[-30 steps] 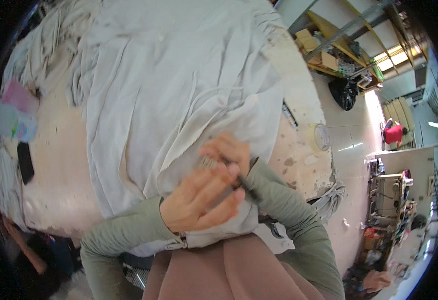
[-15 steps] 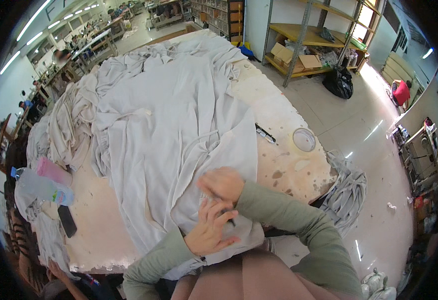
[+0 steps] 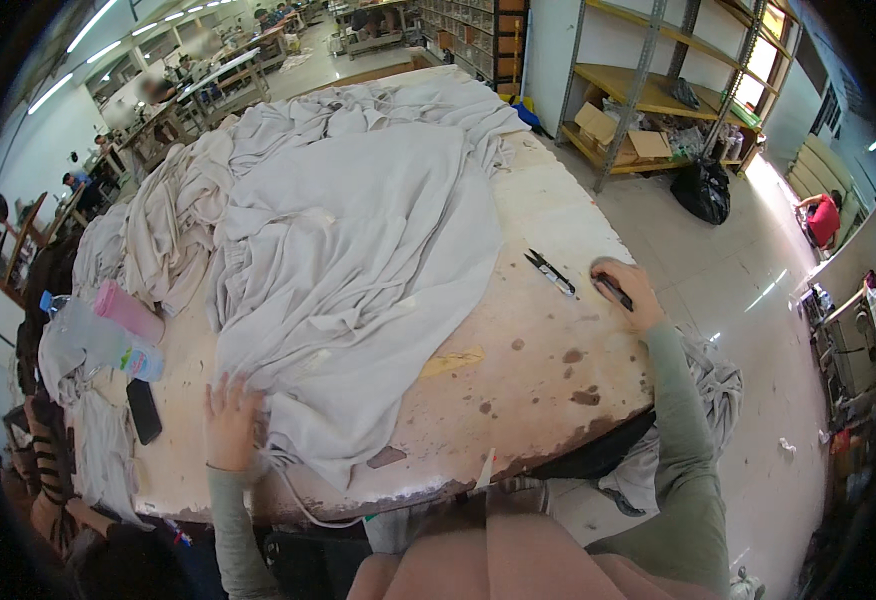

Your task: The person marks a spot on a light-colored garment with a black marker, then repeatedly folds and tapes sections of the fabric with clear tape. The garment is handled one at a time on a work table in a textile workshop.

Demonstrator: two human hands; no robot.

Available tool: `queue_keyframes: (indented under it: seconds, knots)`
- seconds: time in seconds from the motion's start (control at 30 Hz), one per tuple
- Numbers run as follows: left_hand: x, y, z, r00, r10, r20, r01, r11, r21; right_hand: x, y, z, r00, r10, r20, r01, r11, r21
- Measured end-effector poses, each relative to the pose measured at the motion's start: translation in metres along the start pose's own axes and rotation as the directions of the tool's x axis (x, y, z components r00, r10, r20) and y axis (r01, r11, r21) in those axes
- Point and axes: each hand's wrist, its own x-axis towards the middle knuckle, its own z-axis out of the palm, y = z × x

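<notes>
My left hand point(image 3: 233, 425) lies with fingers spread at the lower left edge of the crumpled pale grey fabric point(image 3: 348, 230) on the worktable point(image 3: 498, 390). My right hand point(image 3: 628, 295) is at the table's right edge, closed round a small dark object point(image 3: 613, 290), where the tape roll was; the roll is hidden. Black-handled thread snips point(image 3: 550, 272) lie just left of my right hand. A dark phone point(image 3: 143, 410), a pink bottle point(image 3: 128, 310) and a clear bottle point(image 3: 141, 360) are to the left.
Metal shelving point(image 3: 648, 90) with boxes and a black bag point(image 3: 703, 190) stands at the back right. A person in red point(image 3: 823, 220) sits beyond it. Sewing stations with workers point(image 3: 158, 88) fill the far left. Another person's arm point(image 3: 88, 518) shows at lower left. Fabric hangs off the right edge.
My hands have parted from the centre: left down onto the fabric's left side, right out to the table's right edge. The fabric has been pushed up and leftward, exposing more tabletop.
</notes>
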Motion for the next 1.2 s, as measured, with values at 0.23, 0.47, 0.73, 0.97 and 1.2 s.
queue_keyframes:
  seconds: [0.23, 0.47, 0.73, 0.97, 1.2]
  knots:
    - [-0.057, 0.072, -0.029, 0.779, -0.596, -0.198, 0.392, 0.708, -0.588, 0.085, 0.018, 0.023, 0.994, 0.001, 0.109, 0.031, 0.957, -0.29]
    - [-0.096, 0.164, 0.012, 0.618, -0.773, -0.144, 0.529, 0.545, -0.651, 0.096, -0.065, 0.04, 0.975, -0.22, -0.031, 0.2, 0.929, -0.312]
    - [-0.056, 0.151, 0.027, 0.727, -0.677, -0.113, 0.578, 0.693, -0.43, 0.108, -0.111, 0.126, 0.963, -0.265, -0.045, 0.265, 0.964, -0.011]
    - [-0.127, 0.049, 0.019, 0.224, -0.839, -0.496, 0.391, 0.544, -0.742, 0.072, -0.178, 0.032, 0.828, -0.007, 0.56, -0.242, 0.897, 0.37]
    - [-0.147, -0.069, -0.007, -0.156, -0.58, -0.799, 0.342, 0.727, -0.595, 0.072, -0.194, -0.051, 0.128, -0.69, 0.712, -0.012, 0.717, 0.697]
